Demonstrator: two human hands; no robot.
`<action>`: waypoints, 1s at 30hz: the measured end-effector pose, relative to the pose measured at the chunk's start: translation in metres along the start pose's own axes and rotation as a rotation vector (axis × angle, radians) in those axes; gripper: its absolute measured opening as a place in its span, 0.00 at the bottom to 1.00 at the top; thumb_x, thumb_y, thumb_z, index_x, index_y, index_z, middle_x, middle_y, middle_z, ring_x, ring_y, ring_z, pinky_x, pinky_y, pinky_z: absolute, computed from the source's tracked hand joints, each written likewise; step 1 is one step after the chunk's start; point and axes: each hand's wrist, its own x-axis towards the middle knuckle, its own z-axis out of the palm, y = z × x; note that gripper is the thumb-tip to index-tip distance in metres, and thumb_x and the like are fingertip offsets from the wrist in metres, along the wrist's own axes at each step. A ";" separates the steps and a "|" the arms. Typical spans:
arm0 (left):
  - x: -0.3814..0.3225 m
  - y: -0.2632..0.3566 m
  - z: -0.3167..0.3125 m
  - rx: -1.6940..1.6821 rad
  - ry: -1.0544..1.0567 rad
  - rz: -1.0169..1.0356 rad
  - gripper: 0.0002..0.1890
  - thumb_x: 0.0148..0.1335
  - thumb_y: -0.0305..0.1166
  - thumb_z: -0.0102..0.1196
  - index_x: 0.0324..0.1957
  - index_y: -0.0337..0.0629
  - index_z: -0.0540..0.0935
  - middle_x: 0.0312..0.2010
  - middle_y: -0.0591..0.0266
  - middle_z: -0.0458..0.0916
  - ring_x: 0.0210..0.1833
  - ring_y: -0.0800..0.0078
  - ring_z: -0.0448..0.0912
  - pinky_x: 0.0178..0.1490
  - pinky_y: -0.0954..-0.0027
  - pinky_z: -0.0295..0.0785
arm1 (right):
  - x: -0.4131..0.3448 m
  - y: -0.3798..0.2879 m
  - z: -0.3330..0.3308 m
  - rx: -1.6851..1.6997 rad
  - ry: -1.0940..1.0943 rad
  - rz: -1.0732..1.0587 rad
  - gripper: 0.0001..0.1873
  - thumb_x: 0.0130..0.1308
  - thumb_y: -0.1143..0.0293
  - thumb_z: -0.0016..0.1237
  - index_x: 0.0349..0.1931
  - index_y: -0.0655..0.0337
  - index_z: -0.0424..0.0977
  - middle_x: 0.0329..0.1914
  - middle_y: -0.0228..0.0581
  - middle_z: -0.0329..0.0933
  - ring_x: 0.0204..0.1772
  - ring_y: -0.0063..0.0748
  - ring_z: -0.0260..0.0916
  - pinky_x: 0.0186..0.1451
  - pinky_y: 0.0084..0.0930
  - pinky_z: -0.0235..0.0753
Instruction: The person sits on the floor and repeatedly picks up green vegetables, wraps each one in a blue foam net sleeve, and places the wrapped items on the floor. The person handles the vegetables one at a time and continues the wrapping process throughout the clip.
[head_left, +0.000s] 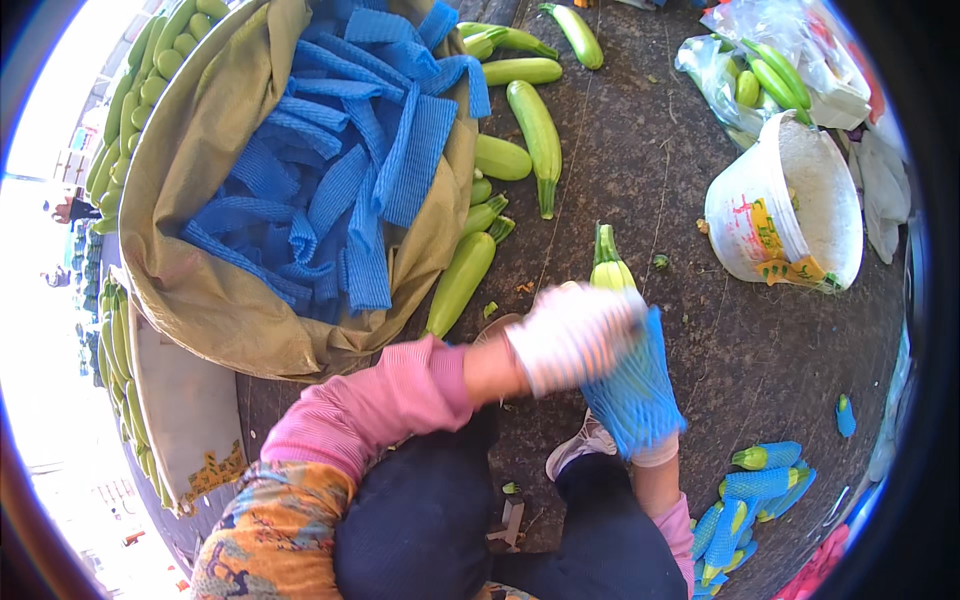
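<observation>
A pale green zucchini (612, 271) points its stem away from me, its lower part hidden by a blue foam net sleeve (634, 397) and my glove. My left hand (581, 337), in a striped white glove and blurred, is closed at the net's upper edge, across the zucchini. The same net stretches over my right hand (654, 448); only the glove's cuff shows below it, and the fingers are hidden. To the left, a large tan fabric sack (202, 300) holds many blue foam nets (360, 195). Loose zucchinis (536, 139) lie beside the sack.
A white plastic bucket (750, 217) lies tipped at the right, near a clear bag of zucchinis (776, 82). Netted zucchinis (757, 484) are piled at lower right. More zucchinis (124, 352) stand beyond a pale panel (184, 405) on the left. My shoe (577, 446) rests on the dark floor.
</observation>
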 end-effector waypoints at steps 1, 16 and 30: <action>0.004 -0.015 -0.013 -0.288 0.040 -0.066 0.13 0.61 0.37 0.64 0.46 0.46 0.83 0.26 0.53 0.81 0.32 0.51 0.84 0.39 0.59 0.78 | -0.005 -0.010 0.010 0.014 -0.072 -0.010 0.30 0.77 0.61 0.40 0.75 0.57 0.54 0.72 0.49 0.64 0.71 0.40 0.65 0.75 0.38 0.64; 0.026 -0.100 -0.168 1.256 0.024 0.064 0.08 0.54 0.29 0.57 0.38 0.44 0.79 0.49 0.51 0.77 0.47 0.57 0.80 0.36 0.61 0.78 | -0.084 -0.182 -0.079 -0.986 0.653 -0.751 0.38 0.59 0.71 0.61 0.69 0.64 0.61 0.67 0.41 0.71 0.64 0.34 0.71 0.70 0.31 0.69; -0.014 -0.114 -0.186 1.163 -0.347 0.116 0.15 0.64 0.32 0.51 0.52 0.59 0.80 0.44 0.54 0.75 0.49 0.56 0.80 0.43 0.57 0.79 | -0.336 -0.089 -0.275 -1.264 1.316 0.256 0.27 0.69 0.59 0.53 0.59 0.73 0.73 0.55 0.45 0.80 0.55 0.36 0.75 0.64 0.31 0.70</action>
